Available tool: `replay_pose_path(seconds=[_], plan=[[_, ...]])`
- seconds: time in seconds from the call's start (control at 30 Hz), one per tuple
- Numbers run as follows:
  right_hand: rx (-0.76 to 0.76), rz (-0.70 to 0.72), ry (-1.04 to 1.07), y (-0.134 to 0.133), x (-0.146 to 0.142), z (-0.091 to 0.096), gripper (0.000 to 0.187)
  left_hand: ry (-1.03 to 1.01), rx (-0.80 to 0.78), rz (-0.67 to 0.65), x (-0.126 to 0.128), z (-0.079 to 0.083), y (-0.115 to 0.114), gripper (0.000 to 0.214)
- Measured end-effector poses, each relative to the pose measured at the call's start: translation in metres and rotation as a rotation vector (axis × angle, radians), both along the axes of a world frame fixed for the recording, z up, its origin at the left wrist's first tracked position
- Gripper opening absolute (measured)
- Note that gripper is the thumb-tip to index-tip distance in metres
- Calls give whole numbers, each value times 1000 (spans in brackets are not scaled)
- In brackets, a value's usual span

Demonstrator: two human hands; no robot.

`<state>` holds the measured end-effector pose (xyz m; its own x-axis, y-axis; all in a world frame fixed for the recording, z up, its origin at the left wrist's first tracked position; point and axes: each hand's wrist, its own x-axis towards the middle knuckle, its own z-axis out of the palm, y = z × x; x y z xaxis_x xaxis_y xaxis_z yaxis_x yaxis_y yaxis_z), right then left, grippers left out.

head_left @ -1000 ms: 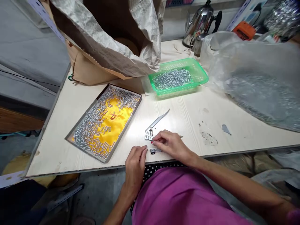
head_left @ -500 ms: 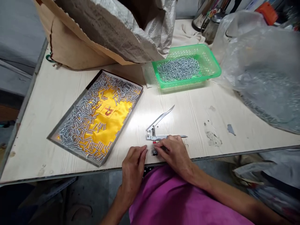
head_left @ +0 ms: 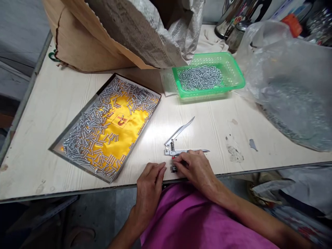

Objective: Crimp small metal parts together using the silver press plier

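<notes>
Your right hand [head_left: 198,169] partly covers one tool [head_left: 178,151], your left hand [head_left: 150,181] beside it; I can't tell whether either grip pinches anything. Around: one tray [head_left: 58,143], one basket [head_left: 207,92], one sack [head_left: 155,41].

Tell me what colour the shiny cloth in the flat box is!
The cloth is bright yellow, best seen in the head view.

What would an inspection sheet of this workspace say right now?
Surface: pale table, marked and stained at right.
Job's things: metal tool with red part; tray with spring-like pieces on yellow cloth; green basket with similar pieces.
Clutter: brown sack, plastic bag, metal pot.
Hands: left hand beside tool; right hand at red part; grips unclear.
Cables: thin dark line at left, possibly a cable.
Surroundings: grey wall at left.
</notes>
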<state>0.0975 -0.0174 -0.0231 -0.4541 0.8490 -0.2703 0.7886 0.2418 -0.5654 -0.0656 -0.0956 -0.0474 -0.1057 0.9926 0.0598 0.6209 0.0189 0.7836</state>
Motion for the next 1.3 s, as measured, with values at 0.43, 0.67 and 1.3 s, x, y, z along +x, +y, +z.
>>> replay_pose_path(seconds=[0.43, 0.67, 1.3], plan=[[18, 185, 56, 10, 8, 0, 13, -75, -167, -90, 7, 8, 2, 26], [15, 168, 82, 10, 14, 0, 15, -328, -590, -66, 3, 10, 29, 31], [114, 42, 504, -5, 59, 3, 35, -472, -984, 42, 31, 25, 44, 21]])
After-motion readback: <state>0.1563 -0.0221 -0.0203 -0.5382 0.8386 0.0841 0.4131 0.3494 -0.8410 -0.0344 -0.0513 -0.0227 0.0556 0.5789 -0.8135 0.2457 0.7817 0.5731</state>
